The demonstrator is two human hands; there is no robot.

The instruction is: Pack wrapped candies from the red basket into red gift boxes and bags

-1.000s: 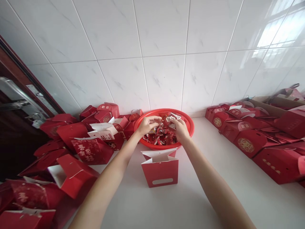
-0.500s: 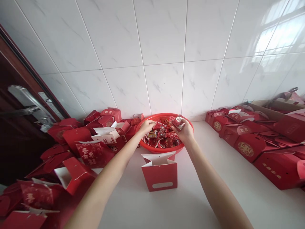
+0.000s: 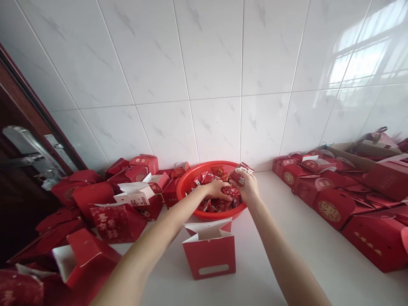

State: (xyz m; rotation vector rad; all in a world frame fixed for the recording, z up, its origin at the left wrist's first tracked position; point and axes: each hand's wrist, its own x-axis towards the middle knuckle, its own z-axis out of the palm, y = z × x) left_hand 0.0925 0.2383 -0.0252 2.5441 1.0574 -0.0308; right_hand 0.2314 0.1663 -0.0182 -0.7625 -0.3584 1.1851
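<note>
A red plastic basket (image 3: 188, 173) full of wrapped candies (image 3: 208, 176) stands against the wall. My right hand (image 3: 250, 189) is closed around several red-and-white wrapped candies (image 3: 240, 173) at the basket's right rim. Over the middle of the candies, my left hand (image 3: 217, 189) reaches rightward, fingers and thumb apart, close to my right hand. I see nothing held in it, though its palm side is partly hidden. Nearer me, between my forearms, an open red paper gift box (image 3: 209, 257) stands upright with its white inside showing; its contents are hidden.
Several red gift boxes (image 3: 117, 223) crowd the left side, some with open tops. Closed red boxes (image 3: 330, 208) stand in rows on the right, beside a brown carton (image 3: 342, 153). A tiled wall (image 3: 216, 127) rises behind the white tabletop (image 3: 255, 259). At far left is a door handle (image 3: 28, 148).
My left hand has moved right and inward across the candies, toward my right hand, its fingers opening. My right hand keeps its candies. The view has tilted up slightly.
</note>
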